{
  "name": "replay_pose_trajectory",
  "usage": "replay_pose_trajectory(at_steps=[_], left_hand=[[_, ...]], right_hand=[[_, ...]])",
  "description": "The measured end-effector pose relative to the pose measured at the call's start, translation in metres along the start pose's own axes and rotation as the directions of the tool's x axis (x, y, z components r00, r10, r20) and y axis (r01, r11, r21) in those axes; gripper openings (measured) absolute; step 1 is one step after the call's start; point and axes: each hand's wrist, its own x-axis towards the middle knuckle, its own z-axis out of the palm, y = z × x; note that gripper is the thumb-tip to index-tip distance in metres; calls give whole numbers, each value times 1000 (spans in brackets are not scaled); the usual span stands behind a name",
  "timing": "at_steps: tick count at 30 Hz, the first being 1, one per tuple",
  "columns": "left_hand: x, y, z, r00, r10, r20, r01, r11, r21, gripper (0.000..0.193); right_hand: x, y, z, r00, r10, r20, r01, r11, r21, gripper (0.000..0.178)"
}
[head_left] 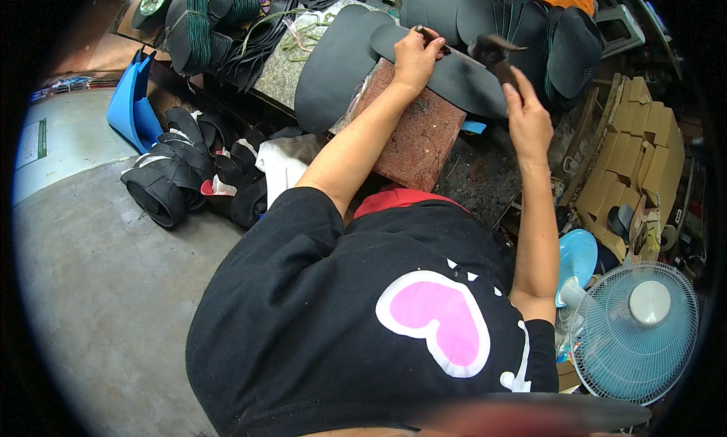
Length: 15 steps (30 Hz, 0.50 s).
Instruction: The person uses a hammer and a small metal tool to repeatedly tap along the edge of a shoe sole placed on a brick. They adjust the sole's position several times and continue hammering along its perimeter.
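Observation:
My left hand pinches a short, dark punch-like tool, its fingers closed over the far part of a black shoe sole. That sole lies across a reddish-brown block. My right hand grips the handle of a hammer, whose blurred head is raised near the sole's right side. A larger dark sheet of sole material lies to the left, partly under the sole. The tip of the punch-like tool is hidden by my fingers.
Bundles of black soles tied with green string sit at the back left, with more soles at the back right. Black footwear is piled left. Cardboard boxes and a blue fan stand right.

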Motion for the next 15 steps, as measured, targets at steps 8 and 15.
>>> replay_pose_trajectory(at_steps=[8, 15], left_hand=[[-3, 3, 10, 813, 533, 236, -567, 631, 529, 17], [-7, 1, 12, 857, 479, 191, -503, 694, 515, 17]], right_hand=[[-11, -20, -23, 780, -471, -413, 590, 772, 235, 43], [-12, 11, 10, 999, -28, 17, 31, 988, -153, 42]])
